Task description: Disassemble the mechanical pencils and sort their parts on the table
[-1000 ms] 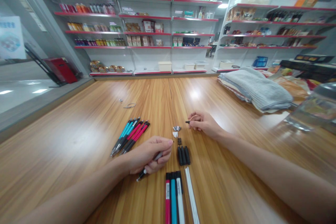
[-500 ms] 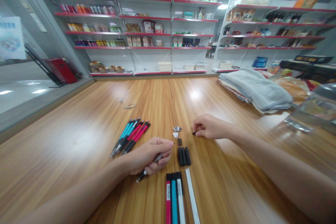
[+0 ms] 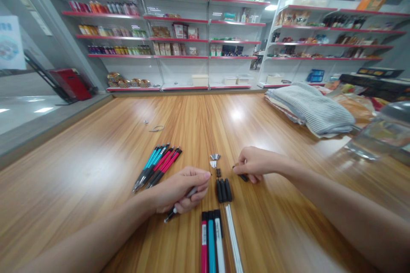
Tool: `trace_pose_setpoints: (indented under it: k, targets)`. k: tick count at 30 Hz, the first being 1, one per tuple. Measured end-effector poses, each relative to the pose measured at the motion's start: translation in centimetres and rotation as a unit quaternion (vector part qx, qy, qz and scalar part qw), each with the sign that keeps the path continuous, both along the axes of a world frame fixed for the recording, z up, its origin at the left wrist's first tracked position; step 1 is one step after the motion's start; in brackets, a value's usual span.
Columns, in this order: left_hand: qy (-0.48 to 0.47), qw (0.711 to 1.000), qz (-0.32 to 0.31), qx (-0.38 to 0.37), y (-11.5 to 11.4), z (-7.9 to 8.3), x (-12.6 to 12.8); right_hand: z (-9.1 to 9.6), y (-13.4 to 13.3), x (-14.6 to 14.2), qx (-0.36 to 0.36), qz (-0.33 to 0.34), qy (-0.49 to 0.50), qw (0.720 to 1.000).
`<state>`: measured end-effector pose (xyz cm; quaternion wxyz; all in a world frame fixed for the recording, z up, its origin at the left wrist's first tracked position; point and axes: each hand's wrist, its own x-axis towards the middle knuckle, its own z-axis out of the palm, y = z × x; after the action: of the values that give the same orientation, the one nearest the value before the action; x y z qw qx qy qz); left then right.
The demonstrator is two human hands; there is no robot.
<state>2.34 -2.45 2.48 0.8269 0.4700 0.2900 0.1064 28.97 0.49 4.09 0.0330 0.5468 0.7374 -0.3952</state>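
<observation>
My left hand [image 3: 187, 185] is closed around a white-and-black pen [image 3: 169, 215]. Its thumb and forefinger also pinch a tiny dark piece [image 3: 211, 174]. Over the wood, my right hand [image 3: 254, 163] has its fingers on a black pen grip [image 3: 244, 177], partly hidden under them. Between the hands lie three black grips [image 3: 224, 190], small dark pieces [image 3: 218, 172], short white pieces [image 3: 213, 164] and silver cone tips [image 3: 215, 157]. Nearer me are pink [image 3: 204, 243], blue [image 3: 211, 243] and white [image 3: 219, 243] pen barrels beside thin white refills [image 3: 234, 239].
Several blue and pink pens [image 3: 157, 166] lie left of my left hand. A grey loop [image 3: 156, 128] and a small bit [image 3: 145, 122] sit farther back. Striped folded cloth [image 3: 315, 106] and a clear container [image 3: 374, 134] stand right on the wooden table [image 3: 192, 123]. Stocked shelves [image 3: 179, 55] rise behind.
My right hand has shifted slightly right and its fingers have turned downward, showing more of the black grip. My left hand keeps its hold on the pen. The view has shifted slightly.
</observation>
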Motion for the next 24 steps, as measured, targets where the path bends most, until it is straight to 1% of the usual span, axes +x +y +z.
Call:
trace_pose_setpoints:
  k: [2, 4, 7, 10, 12, 16, 20, 24]
  targets:
    - [0.004, 1.000, -0.002, -0.001, 0.0, 0.1, 0.0, 0.6, -0.2, 0.0, -0.019, 0.033, 0.012, 0.999]
    - [0.009, 1.000, 0.000, -0.002, 0.0, 0.1, 0.0, 1.0, -0.5, -0.3, -0.042, 0.054, 0.046, 0.997]
    - [0.005, 1.000, 0.003, 0.001, -0.1, 0.1, 0.0, 1.3, -1.0, -0.9, -0.089, 0.049, 0.074, 0.992]
    - [-0.002, 1.000, 0.009, 0.005, 0.0, -0.2, 0.0, 0.9, -1.1, -1.3, -0.154, 0.040, 0.067, 0.985]
    - [-0.002, 1.000, 0.011, 0.011, 0.1, -0.3, -0.1, 0.6, -1.0, -1.3, -0.185, 0.044, 0.065, 0.980]
    - [0.016, 1.000, -0.003, 0.019, 0.5, -0.2, -0.6, 0.0, -0.7, -1.1, -0.213, 0.048, 0.088, 0.972]
    - [0.038, 0.999, 0.020, 0.009, 0.8, 0.3, -1.1, -0.2, -0.3, -0.7, -0.234, 0.054, 0.121, 0.963]
    - [0.052, 0.998, 0.016, -0.008, 0.9, 0.5, -1.2, -0.4, 0.0, -0.3, -0.239, 0.047, 0.145, 0.959]
